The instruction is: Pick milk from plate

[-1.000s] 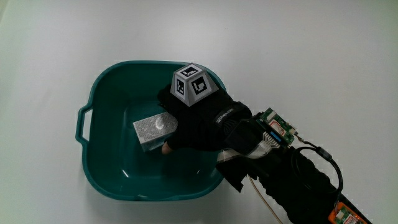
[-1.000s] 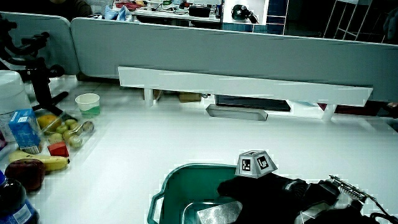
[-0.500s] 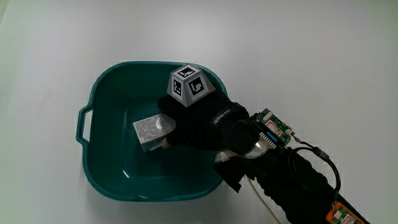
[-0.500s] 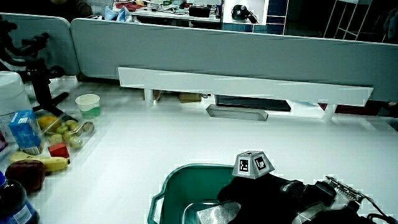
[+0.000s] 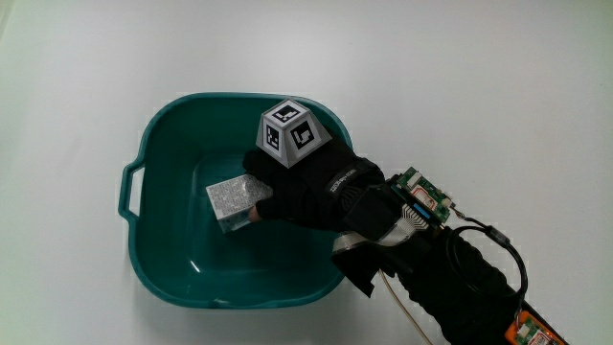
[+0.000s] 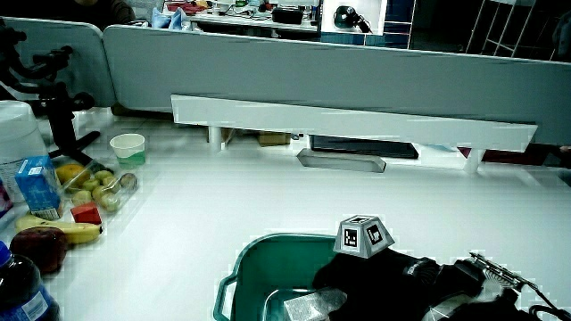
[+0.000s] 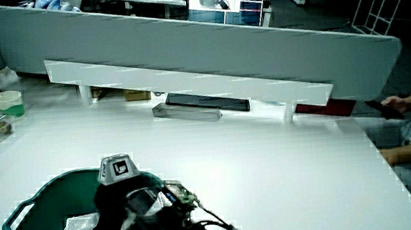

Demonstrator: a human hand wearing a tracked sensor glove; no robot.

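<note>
My hand (image 5: 311,187) is down inside the teal basin (image 5: 163,144), fingers curled around one end of the silver milk carton (image 5: 230,198); a bare fingertip shows at the carton's nearer corner. Carton lies tilted in the basin, held against my palm; cannot tell if it touches the basin floor. Patterned cube (image 5: 289,132) rides on the glove's back. Forearm crosses the basin rim nearest me, with a small green circuit board (image 5: 426,196) and black cables at the wrist.

The main view shows only bare white table around the basin. In a side view, things sit well apart from the basin near the table's edge: a blue carton (image 6: 37,185), a tray of small fruit (image 6: 94,189), a banana (image 6: 62,230), a red apple (image 6: 34,245), a paper cup (image 6: 128,148), a black stand (image 6: 55,98). In both side views the basin wall and my glove hide most of the milk carton.
</note>
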